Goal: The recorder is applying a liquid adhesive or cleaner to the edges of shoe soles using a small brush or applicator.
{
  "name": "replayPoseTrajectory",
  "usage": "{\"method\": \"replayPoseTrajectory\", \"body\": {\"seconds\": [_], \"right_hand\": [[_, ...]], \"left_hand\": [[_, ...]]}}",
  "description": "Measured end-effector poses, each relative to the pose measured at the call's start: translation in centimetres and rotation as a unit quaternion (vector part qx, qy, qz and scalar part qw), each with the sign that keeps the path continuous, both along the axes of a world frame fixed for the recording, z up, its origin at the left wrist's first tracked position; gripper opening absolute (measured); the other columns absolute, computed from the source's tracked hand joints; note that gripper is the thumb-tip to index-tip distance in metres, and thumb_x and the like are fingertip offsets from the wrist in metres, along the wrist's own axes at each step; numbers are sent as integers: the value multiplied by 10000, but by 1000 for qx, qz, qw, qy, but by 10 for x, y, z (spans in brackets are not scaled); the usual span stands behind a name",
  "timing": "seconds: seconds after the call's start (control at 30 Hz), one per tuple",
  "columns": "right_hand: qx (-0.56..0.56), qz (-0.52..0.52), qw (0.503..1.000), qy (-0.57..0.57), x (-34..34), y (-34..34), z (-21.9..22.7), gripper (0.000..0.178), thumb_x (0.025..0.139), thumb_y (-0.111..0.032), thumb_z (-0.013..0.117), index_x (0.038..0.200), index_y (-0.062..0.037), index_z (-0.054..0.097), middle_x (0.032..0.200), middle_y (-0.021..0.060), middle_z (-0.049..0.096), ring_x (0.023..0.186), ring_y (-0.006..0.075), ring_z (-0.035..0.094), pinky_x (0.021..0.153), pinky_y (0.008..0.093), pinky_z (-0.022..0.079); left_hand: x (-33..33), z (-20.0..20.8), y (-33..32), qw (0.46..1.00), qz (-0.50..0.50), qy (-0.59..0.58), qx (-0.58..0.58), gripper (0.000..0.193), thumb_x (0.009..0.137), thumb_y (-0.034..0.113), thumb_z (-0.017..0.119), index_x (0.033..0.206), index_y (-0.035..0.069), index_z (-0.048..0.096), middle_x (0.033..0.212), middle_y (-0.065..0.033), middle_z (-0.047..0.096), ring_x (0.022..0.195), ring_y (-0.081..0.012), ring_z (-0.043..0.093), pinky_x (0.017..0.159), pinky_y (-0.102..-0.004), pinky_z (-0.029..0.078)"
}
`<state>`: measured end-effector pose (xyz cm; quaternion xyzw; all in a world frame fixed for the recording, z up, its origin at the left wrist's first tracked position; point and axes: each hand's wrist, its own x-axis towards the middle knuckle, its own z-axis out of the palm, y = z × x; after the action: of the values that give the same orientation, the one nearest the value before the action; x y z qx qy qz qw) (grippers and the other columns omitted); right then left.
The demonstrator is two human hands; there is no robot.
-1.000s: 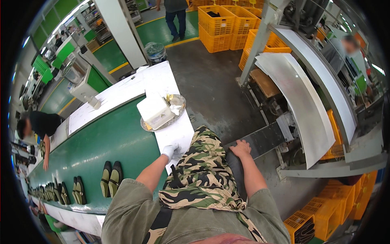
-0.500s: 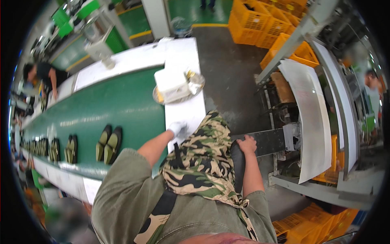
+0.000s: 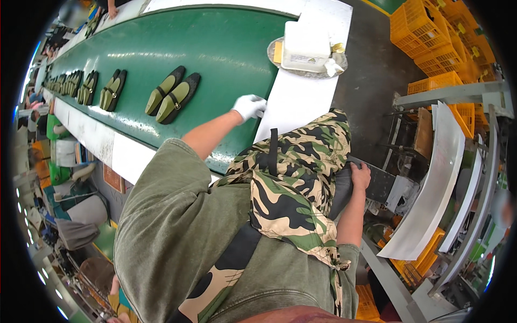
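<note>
My left hand (image 3: pixel 250 107), in a white glove, hovers over the right edge of a green conveyor belt (image 3: pixel 226 59), beside its white border. Its fingers are loosely bent, and I see nothing held in them. The bare right hand (image 3: pixel 360 176) rests on my dark-clad leg (image 3: pixel 341 188), fingers laid over it. Left of the gloved hand, a pair of olive-green shoes (image 3: pixel 173 95) with dark soles and straps lies on the belt, apart from the hand. Farther left, another pair (image 3: pixel 113 90) heads a row of several similar pairs.
A white box (image 3: pixel 306 46) stands on a round tray (image 3: pixel 276 53) at the belt's end. Yellow crates (image 3: pixel 420 32) are stacked at the far right. A metal frame with pale curved sheets (image 3: pixel 431 188) stands at my right. Another person's hand (image 3: pixel 112 12) shows at the far left.
My view has turned left, so the belt and shoes appear higher and farther right. The gloved left hand has moved from the white border to over the belt. My right hand stays on the leg.
</note>
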<state>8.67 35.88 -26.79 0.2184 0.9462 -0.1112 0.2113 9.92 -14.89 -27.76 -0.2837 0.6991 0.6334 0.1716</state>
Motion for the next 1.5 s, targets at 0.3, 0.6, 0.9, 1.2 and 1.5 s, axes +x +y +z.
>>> {"method": "replayPoseTrajectory", "body": {"seconds": [0.3,0.6,0.9,1.2,1.5], "right_hand": [[-87,77,993,10,-69,23,-12,438,742,-371,767,1054,-64,743,1062,165,723,1014,321,686,897,400,520],[-476,-72,858,181,-244,-162,105,241,847,-170,746,1037,-25,712,833,22,679,703,97,637,571,244,462],[-356,8,905,233,-295,-248,74,349,751,-285,817,966,-29,718,883,90,731,793,194,685,725,317,528],[-363,-8,894,263,-308,-245,76,271,766,-278,750,882,-35,720,801,125,711,759,259,680,714,377,515],[-240,153,922,262,-317,-204,84,226,801,-250,713,910,-52,714,824,132,714,785,303,687,727,402,526]], "left_hand": [[93,44,-274,798,-68,-108,-588,659,733,349,772,1320,100,603,1309,-156,622,1204,-323,591,1038,-400,462],[106,19,-297,829,-69,-277,-482,884,609,410,896,1349,69,552,1287,-166,646,1202,-295,616,1021,-372,483],[72,58,-221,786,-193,-329,-486,887,602,535,877,1230,-38,624,1199,-233,671,1124,-323,657,958,-377,525],[67,52,-182,823,-154,-313,-448,879,628,504,880,1248,-48,590,1205,-229,667,1123,-344,651,953,-388,521],[62,40,-188,825,-157,-323,-436,875,615,510,885,1222,-57,609,1199,-233,669,1123,-347,650,957,-386,514]]}}
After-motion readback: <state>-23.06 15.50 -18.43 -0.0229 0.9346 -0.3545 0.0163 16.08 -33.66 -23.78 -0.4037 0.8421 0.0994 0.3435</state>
